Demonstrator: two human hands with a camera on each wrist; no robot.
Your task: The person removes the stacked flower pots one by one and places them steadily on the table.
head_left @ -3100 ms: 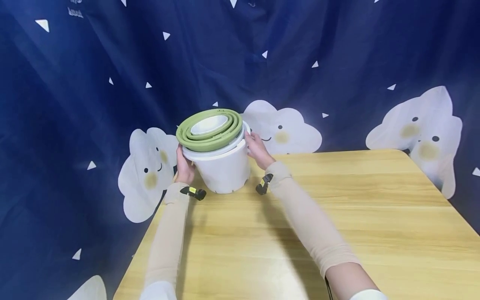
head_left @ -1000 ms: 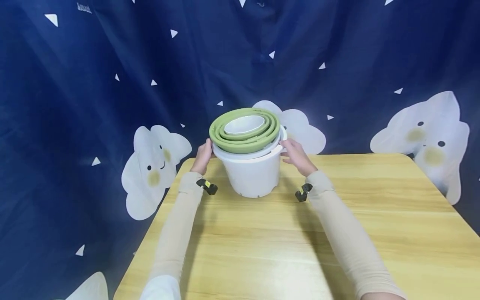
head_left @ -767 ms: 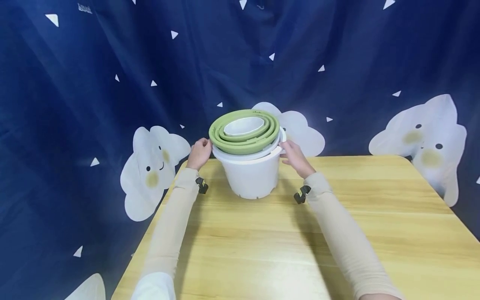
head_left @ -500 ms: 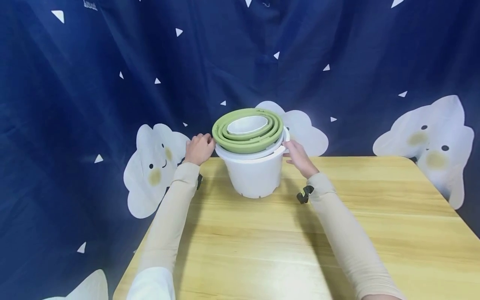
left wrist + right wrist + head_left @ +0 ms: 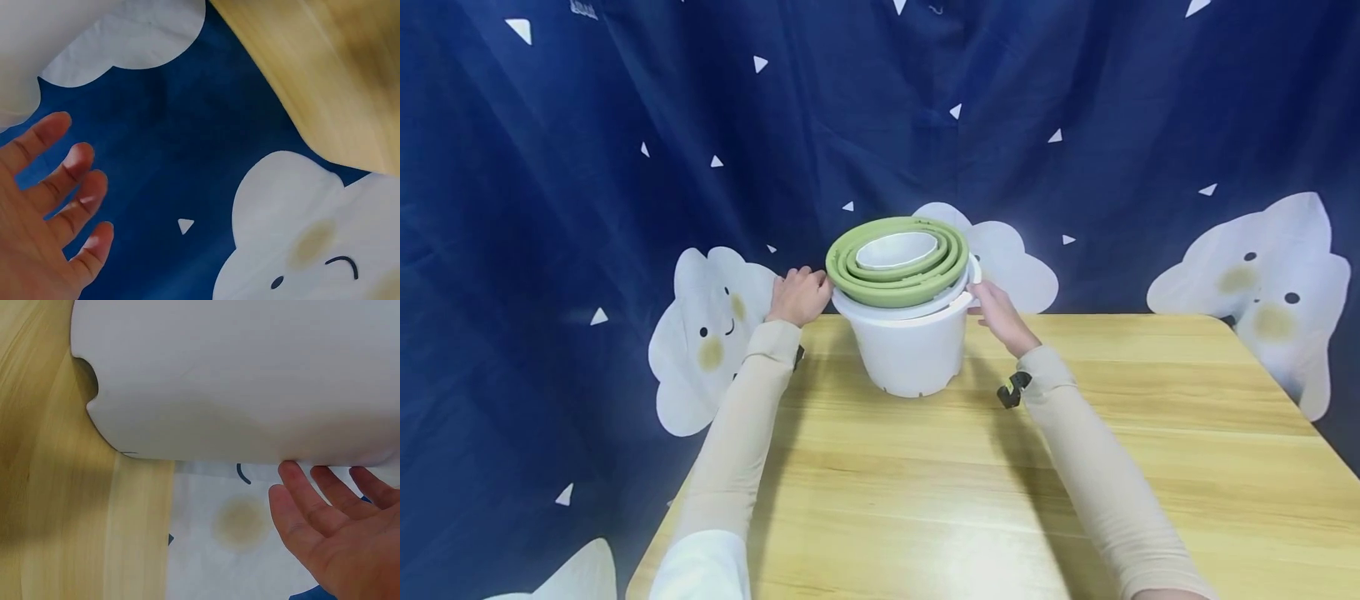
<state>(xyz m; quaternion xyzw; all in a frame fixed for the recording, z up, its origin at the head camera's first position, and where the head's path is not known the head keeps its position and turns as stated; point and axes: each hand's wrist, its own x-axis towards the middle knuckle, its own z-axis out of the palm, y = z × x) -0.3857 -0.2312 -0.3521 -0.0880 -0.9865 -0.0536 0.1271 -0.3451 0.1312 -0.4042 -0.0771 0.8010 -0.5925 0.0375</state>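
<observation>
A large white plant pot (image 5: 910, 358) stands on the table near its far left corner, with notches along its base. Green pots (image 5: 880, 293) nest tilted inside it, around a small white pot (image 5: 897, 250) at the centre. My right hand (image 5: 1002, 318) grips the large pot's rim from the right; in the right wrist view its fingertips (image 5: 290, 467) touch the wall, and the thumb is out of view. At the rim's left side is my left hand (image 5: 800, 296). Its fingers (image 5: 94, 187) are spread and loosely bent in the left wrist view, where its thumb is hidden.
The wooden table (image 5: 880, 483) stretches towards me and to the right. Its left edge runs close to my left forearm. A dark blue curtain (image 5: 820, 100) with white clouds and triangles hangs behind and to the left.
Over three seconds, the nested pots have shifted right along the table. Within the last second, my left hand has turned over and loosened at the rim. My right hand keeps its place.
</observation>
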